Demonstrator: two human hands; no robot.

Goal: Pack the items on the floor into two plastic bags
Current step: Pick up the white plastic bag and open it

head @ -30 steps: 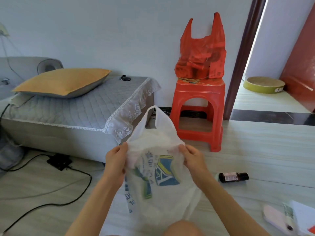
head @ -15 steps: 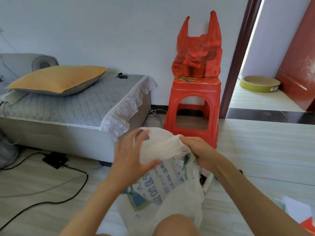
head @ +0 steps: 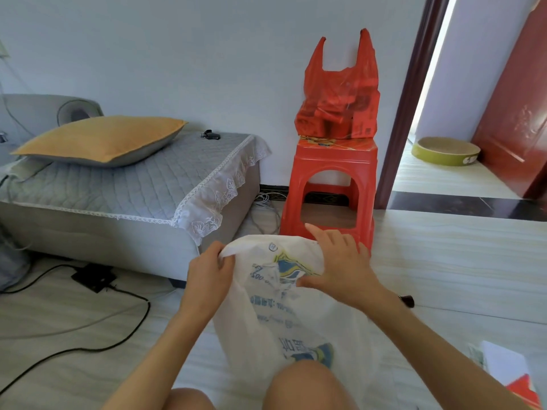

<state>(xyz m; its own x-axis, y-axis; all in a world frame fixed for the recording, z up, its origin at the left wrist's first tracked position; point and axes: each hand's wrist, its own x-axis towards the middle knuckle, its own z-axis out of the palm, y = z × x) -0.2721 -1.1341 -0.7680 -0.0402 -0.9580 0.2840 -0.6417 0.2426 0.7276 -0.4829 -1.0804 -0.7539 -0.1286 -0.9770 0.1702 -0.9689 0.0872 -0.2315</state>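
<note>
A white plastic bag (head: 275,318) with blue and yellow print hangs in front of me over the floor. My left hand (head: 208,275) pinches the bag's upper left edge. My right hand (head: 340,267) lies on the bag's upper right part, its thumb pressing the print and its index finger stretched out. A red plastic bag (head: 339,108), filled with boxes, stands on the red stool (head: 328,190). A dark bottle's cap (head: 407,300) peeks out behind my right forearm. A white packet (head: 503,362) and a red item (head: 525,392) lie at the lower right.
A grey sofa (head: 127,187) with an orange cushion (head: 100,140) stands at the left. Black cables (head: 88,344) and a power adapter (head: 93,276) lie on the floor in front of it. A doorway at the right leads to a round green tray (head: 445,150).
The bag's handles have come down and its top is gathered low. My right hand has shifted from gripping the edge to lying over the bag's top. The view has swung slightly right.
</note>
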